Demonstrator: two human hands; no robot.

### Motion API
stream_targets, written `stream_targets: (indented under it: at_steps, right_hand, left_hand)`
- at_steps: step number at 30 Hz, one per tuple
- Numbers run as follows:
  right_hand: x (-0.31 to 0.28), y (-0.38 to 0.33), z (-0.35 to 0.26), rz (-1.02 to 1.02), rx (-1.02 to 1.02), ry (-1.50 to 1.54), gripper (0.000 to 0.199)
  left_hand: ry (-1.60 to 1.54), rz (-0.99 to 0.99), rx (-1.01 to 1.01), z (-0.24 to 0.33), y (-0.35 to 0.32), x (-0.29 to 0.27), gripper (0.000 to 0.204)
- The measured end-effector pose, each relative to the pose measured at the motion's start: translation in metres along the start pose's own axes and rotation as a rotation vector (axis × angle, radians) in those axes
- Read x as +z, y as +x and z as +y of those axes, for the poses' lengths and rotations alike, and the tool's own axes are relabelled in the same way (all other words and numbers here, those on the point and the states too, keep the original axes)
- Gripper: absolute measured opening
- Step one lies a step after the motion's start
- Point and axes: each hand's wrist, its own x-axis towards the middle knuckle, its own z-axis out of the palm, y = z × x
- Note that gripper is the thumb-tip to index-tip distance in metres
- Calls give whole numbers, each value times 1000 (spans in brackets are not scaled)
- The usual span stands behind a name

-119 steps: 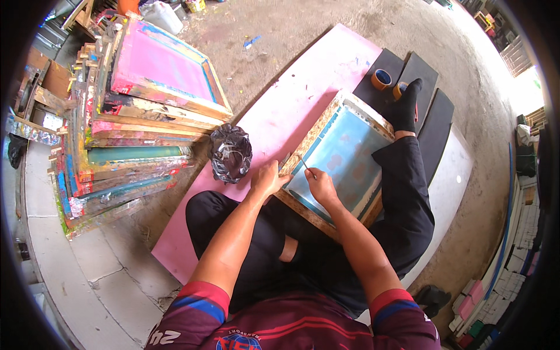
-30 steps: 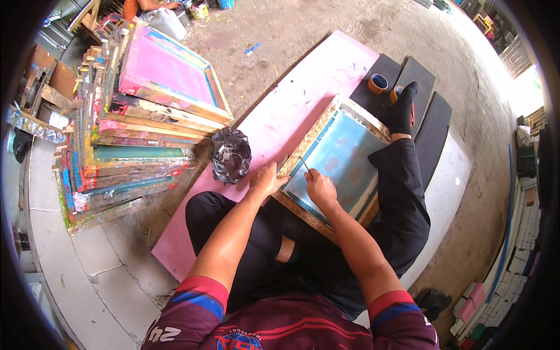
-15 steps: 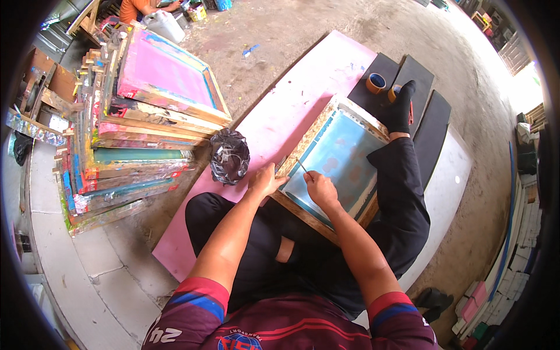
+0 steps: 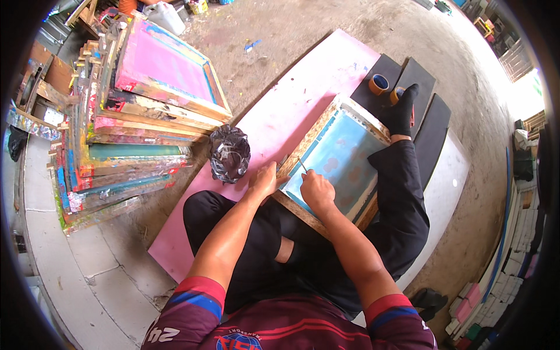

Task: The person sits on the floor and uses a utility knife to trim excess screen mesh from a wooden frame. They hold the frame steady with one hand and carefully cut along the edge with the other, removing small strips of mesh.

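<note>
A wooden screen-printing frame (image 4: 352, 104) with blue mesh (image 4: 344, 154) lies tilted across my lap. My left hand (image 4: 263, 180) is closed at the frame's left edge, gripping its wooden side; a small dark thing shows by the fingertips, too small to name. Over the mesh near that side, my right hand (image 4: 318, 191) pinches a thin, dark, stick-like tool (image 4: 301, 163). The tool's tip points up and left toward the wooden border, and its exact kind is unclear. Close beyond my left hand stands a bowl-like container covered in black plastic (image 4: 229, 154).
Paint-stained screen frames (image 4: 169, 64) are piled at the left. Under me lies a pink board (image 4: 291, 93). Two tape rolls (image 4: 378, 84) sit on dark boards (image 4: 415, 77) by my foot (image 4: 401, 111). A white jug (image 4: 164, 17) stands at the far left.
My right hand has shifted slightly left and down with the tool. My left hand has drawn its thumb in at the frame's edge. The view has moved slightly.
</note>
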Motion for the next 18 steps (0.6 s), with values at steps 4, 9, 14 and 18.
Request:
stream_targets:
  at_steps: [4, 9, 14, 18]
  right_hand:
    - [17, 10, 9, 22, -28, 131, 41]
    - [19, 3, 22, 35, -47, 230, 47]
    - [55, 38, 65, 155, -207, 500, 40]
    - [33, 20, 47, 144, -206, 40, 42]
  left_hand:
    - [-5, 11, 6, -4, 2, 4, 76]
    - [-22, 9, -21, 4, 1, -4, 69]
    - [34, -35, -52, 26, 0, -21, 65]
    - [17, -55, -79, 22, -6, -27, 69]
